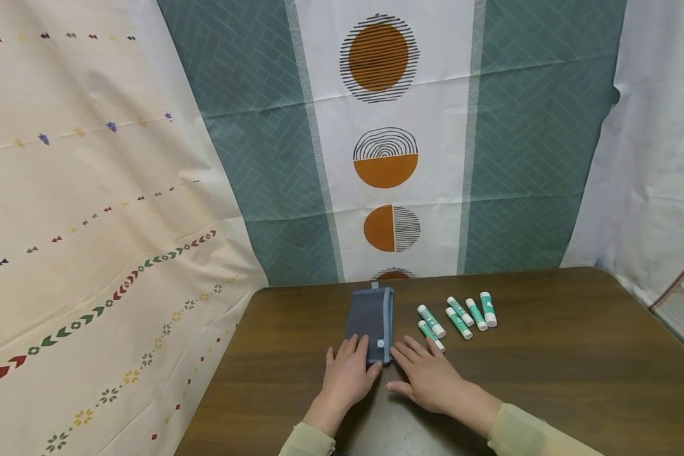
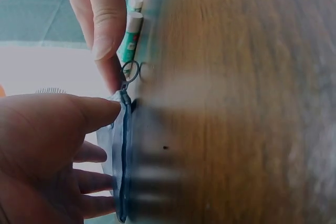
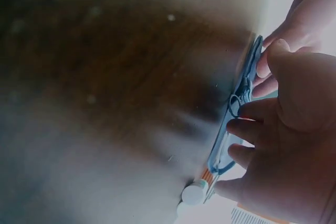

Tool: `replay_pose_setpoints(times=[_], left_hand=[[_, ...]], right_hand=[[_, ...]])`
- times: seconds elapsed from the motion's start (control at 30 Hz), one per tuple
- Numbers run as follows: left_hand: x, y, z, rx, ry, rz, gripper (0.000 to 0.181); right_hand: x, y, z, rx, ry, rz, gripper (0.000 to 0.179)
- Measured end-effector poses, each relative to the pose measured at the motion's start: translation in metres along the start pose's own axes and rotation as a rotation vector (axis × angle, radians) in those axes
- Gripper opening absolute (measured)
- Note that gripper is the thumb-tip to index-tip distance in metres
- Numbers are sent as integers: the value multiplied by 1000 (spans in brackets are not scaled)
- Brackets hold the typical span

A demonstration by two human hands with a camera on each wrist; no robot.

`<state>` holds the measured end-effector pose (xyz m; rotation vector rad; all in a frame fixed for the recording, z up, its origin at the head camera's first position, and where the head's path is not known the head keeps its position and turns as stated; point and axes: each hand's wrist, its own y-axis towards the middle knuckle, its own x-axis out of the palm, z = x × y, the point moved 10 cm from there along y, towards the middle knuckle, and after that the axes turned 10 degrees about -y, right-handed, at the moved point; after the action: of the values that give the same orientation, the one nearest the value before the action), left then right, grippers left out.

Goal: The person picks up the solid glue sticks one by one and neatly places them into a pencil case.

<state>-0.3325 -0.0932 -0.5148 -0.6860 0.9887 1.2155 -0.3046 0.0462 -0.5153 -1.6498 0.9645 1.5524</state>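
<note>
A flat dark blue-grey zip pouch [image 1: 369, 311] lies on the table, its zipper running down the right side. My left hand [image 1: 346, 375] rests on the pouch's near left part, fingers extended and thumb at the near edge. Just right of the pouch's near corner, my right hand [image 1: 430, 380] lies low over the table with fingers spread, holding nothing. A ring-shaped zipper pull [image 2: 130, 71] shows beside the right fingertips in the left wrist view; whether they touch it I cannot tell. Several green-and-white capped tubes [image 1: 458, 322], like glue sticks, lie beyond the right hand.
The brown wooden table [image 1: 570, 354] carries the pouch and tubes. Behind it hangs a green and white curtain [image 1: 433, 240] with orange circles. A cream patterned cloth [image 1: 120, 253] hangs along the left, and pale fabric [image 1: 661, 158] on the right.
</note>
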Motion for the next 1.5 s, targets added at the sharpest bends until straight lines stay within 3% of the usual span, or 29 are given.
replay_pose_setpoints(times=[0.23, 0.63, 0.9, 1.13, 1.5], left_hand=[[3, -5, 7, 7, 7, -10, 65], [10, -8, 23, 23, 19, -18, 61], [14, -7, 25, 35, 9, -4, 59], [11, -6, 27, 39, -5, 26, 56], [8, 0, 36, 60, 9, 126, 54]], right_hand=[[1, -4, 3, -18, 23, -2, 78], [2, -17, 18, 20, 24, -13, 79], [0, -22, 20, -2, 43, -1, 79], [-13, -28, 23, -11, 39, 60, 77], [-34, -34, 55, 74, -73, 224, 67]])
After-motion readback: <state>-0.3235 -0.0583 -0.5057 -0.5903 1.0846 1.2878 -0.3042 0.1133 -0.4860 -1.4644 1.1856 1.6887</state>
